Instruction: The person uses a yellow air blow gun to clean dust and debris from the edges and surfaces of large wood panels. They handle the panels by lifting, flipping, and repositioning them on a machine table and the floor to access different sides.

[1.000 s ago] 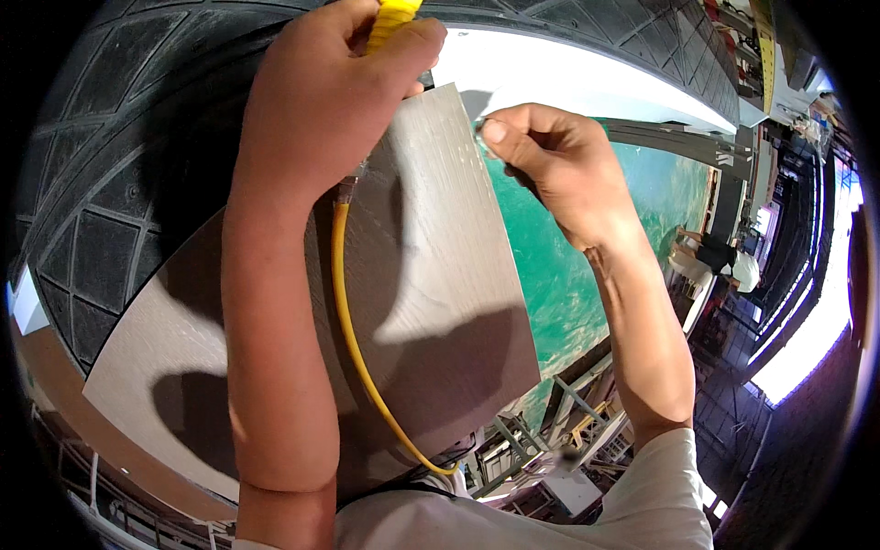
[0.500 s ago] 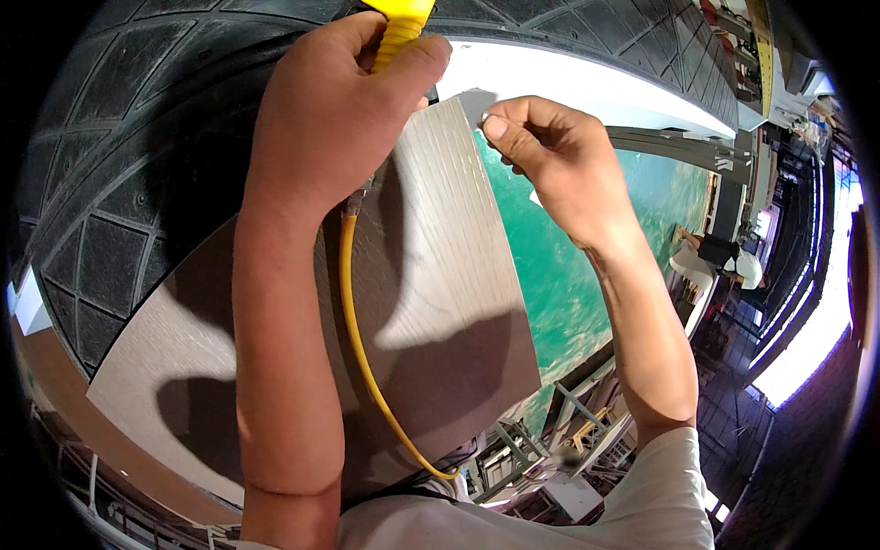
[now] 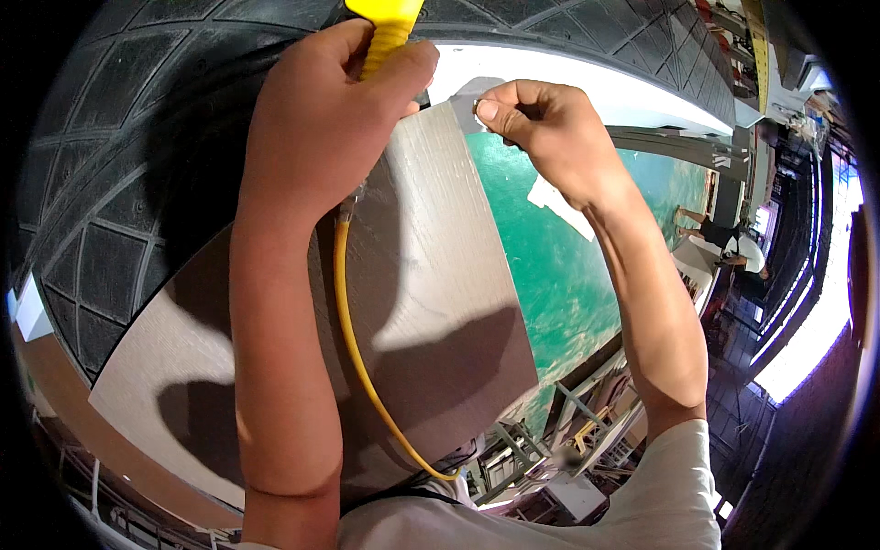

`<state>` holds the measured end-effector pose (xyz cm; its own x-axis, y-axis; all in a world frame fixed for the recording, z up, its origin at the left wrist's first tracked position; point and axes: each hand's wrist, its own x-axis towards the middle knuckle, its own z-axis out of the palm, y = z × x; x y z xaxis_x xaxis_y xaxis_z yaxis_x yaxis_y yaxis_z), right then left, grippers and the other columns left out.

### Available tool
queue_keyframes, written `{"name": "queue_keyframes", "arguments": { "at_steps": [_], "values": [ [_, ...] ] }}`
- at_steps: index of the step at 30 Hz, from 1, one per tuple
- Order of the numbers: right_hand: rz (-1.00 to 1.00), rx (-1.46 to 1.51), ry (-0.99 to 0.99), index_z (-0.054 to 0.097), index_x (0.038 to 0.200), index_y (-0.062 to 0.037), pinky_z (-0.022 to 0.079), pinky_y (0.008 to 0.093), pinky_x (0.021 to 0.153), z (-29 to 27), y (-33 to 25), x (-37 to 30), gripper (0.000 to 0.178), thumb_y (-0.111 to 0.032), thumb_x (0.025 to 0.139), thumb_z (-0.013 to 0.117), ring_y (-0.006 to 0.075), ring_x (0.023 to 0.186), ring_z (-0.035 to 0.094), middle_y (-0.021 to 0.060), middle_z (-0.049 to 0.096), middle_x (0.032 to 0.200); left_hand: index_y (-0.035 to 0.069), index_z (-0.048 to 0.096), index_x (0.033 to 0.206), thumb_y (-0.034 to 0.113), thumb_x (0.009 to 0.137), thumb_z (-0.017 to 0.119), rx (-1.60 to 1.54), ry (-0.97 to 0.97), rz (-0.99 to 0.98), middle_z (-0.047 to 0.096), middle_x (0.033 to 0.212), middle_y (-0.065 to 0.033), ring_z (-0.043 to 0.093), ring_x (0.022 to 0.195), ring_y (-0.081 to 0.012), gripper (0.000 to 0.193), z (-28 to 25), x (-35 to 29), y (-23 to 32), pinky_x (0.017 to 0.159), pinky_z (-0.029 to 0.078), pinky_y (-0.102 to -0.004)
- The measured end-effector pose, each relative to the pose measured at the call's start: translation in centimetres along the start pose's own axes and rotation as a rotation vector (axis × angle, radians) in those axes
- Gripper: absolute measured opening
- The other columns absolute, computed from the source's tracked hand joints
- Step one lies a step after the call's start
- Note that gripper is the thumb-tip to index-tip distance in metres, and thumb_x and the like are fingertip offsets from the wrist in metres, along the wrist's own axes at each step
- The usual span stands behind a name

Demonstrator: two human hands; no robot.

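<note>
My left hand (image 3: pixel 316 115) is wrapped round the ribbed grip of a yellow air tool (image 3: pixel 390 14) near the top of the view. Much of the tool is cut off or covered by my fingers. A yellow hose (image 3: pixel 346 312) runs from a metal fitting below that hand toward my body. Close to the far corner of a grey wood-grain panel (image 3: pixel 449 220), my right hand (image 3: pixel 541 119) pinches thumb against fingers. Something small and pale shows at the fingertips, too tiny to name. The panel lies under both arms, with their shadows across it.
Dark ribbed, block-patterned surface (image 3: pixel 92 156) fills the left and far side. A bright white strip (image 3: pixel 587 78) crosses behind my right hand. Right of the panel lies a green surface (image 3: pixel 532 247) with a white scrap (image 3: pixel 561 209). Another person (image 3: pixel 747 252) is at the far right.
My left hand has shifted slightly left with the air tool. My right hand has moved a little up and left, uncovering more of the white scrap.
</note>
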<state>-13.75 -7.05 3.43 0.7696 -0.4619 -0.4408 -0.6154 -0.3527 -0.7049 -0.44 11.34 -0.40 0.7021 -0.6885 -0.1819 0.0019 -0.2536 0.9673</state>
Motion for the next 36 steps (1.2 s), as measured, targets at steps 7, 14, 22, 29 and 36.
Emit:
{"name": "queue_keyframes", "arguments": {
  "at_steps": [7,14,22,29,36],
  "values": [
    [-0.031,-0.063,0.005,0.074,0.096,0.0048,0.051,0.0304,0.07,1.4,-2.3,-1.3,0.022,-0.017,0.096,0.071,0.0112,0.073,0.06,0.0077,0.071,0.078,0.003,0.072,0.11,0.036,0.1,0.066,-0.179,-0.04,-0.001,0.077,0.099,-0.0087,0.074,0.087,-0.0145,0.034,0.1,0.3,0.2,0.083,0.057,-0.0288],
    [0.094,-0.14,-0.021,0.072,0.094,0.0037,0.049,0.0319,0.067,0.9,-1.0,-7.0,0.019,-0.015,0.096,0.07,0.0125,0.069,0.057,0.0105,0.068,0.075,0.005,0.072,0.111,0.041,0.098,0.068,-0.072,-0.039,0.036,0.077,0.101,-0.0079,0.075,0.09,-0.0162,0.038,0.1,0.2,-0.2,0.086,0.056,-0.0311],
    [0.405,0.366,0.403,0.071,0.107,-0.0036,0.041,0.0204,0.056,-2.8,3.4,-21.7,0.014,-0.016,0.099,0.071,0.0049,0.073,0.058,-0.0017,0.066,0.085,-0.003,0.069,0.094,0.022,0.095,0.065,-0.115,0.065,-0.088,0.07,0.083,-0.009,0.066,0.069,-0.0127,0.025,1.1,-0.8,4.8,0.065,0.052,-0.0256],
    [0.539,0.269,0.46,0.068,0.11,-0.0032,0.044,0.0207,0.067,0.3,9.5,-40.2,0.013,-0.007,0.097,0.07,0.0038,0.077,0.057,-0.0033,0.064,0.091,0.003,0.062,0.095,0.023,0.102,0.061,-0.287,0.021,-0.023,0.069,0.082,-0.0066,0.064,0.059,-0.0113,0.021,1.7,0.1,2.0,0.053,0.051,-0.0261],
    [0.365,0.001,0.173,0.071,0.107,-0.0005,0.054,0.032,0.079,1.5,5.7,-46.7,0.02,-0.002,0.088,0.076,0.0181,0.09,0.068,0.0111,0.072,0.097,0.001,0.067,0.107,0.027,0.103,0.062,-0.469,0.131,0.137,0.074,0.09,-0.0092,0.069,0.076,-0.0153,0.027,-1.1,-8.3,0.8,0.073,0.056,-0.0301]
  ]
}}
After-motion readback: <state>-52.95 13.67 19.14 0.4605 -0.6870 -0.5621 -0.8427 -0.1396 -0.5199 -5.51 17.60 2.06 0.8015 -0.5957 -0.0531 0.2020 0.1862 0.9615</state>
